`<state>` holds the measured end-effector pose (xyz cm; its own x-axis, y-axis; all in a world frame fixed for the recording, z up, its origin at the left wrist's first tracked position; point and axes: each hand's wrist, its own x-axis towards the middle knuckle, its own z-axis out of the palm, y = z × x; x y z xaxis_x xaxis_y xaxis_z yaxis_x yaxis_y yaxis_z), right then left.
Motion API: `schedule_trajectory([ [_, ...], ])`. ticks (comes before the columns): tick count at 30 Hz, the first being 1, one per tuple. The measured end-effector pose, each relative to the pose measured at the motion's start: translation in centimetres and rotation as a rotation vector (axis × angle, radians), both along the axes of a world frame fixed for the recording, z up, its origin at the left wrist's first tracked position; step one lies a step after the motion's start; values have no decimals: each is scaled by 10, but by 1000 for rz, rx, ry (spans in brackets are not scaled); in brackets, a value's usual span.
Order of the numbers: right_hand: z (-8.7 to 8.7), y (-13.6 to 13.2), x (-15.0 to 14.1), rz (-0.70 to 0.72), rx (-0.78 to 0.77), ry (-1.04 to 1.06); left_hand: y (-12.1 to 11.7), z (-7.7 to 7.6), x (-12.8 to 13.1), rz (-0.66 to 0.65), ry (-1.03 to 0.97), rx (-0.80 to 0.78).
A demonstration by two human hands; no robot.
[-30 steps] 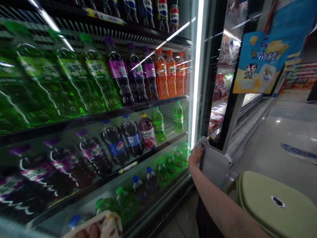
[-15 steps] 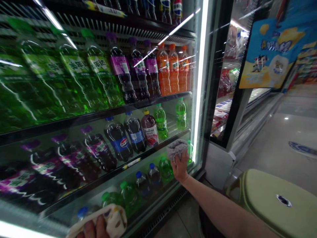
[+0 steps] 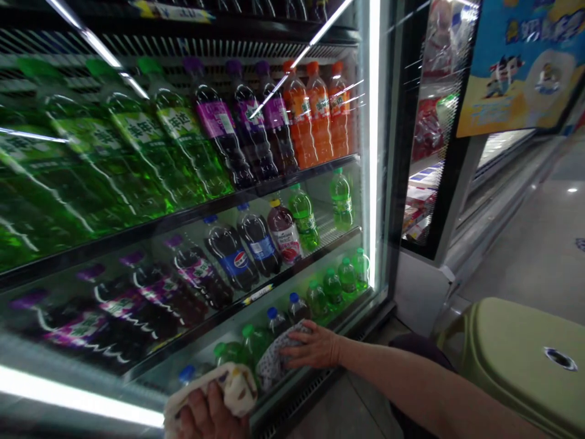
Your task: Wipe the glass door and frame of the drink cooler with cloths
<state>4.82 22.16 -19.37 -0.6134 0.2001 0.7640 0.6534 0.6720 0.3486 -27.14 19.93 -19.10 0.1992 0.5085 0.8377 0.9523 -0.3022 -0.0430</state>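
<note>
My right hand (image 3: pixel 315 346) presses a grey spotted cloth (image 3: pixel 273 361) against the glass front of a drinks cooler (image 3: pixel 388 152), low down before the bottom row of bottles. Its fingers are spread over the cloth's right part. At the lower left, my left hand (image 3: pixel 212 416) has its fingers wrapped over a folded cream cloth (image 3: pixel 240 388) with dark and yellow patches. This cloth is also at the glass, though whether it touches cannot be made out. Behind the cloths are green-capped bottles (image 3: pixel 228 352) and blue-capped bottles (image 3: pixel 299 306), partly covered.
Higher shelves hold large green bottles (image 3: pixel 137 146), purple-labelled bottles (image 3: pixel 214 116) and orange bottles (image 3: pixel 315 116). A yellow-green stool (image 3: pixel 516 347) stands at the right, close to my right arm. Beyond it is an open chiller with a blue hanging poster (image 3: pixel 498 79).
My right hand has slid down and left across the glass with the grey cloth, coming close to the left hand. My left hand and the cream cloth appear farther right in view, which has also shifted.
</note>
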Motion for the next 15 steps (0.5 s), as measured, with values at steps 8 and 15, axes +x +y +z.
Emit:
schedule_trajectory([
  [8, 31, -4, 9, 88, -605, 251, -20, 12, 9, 62, 91, -76],
  [15, 55, 25, 85, -522, 165, 604, -27, 5, 17, 78, -51, -113],
])
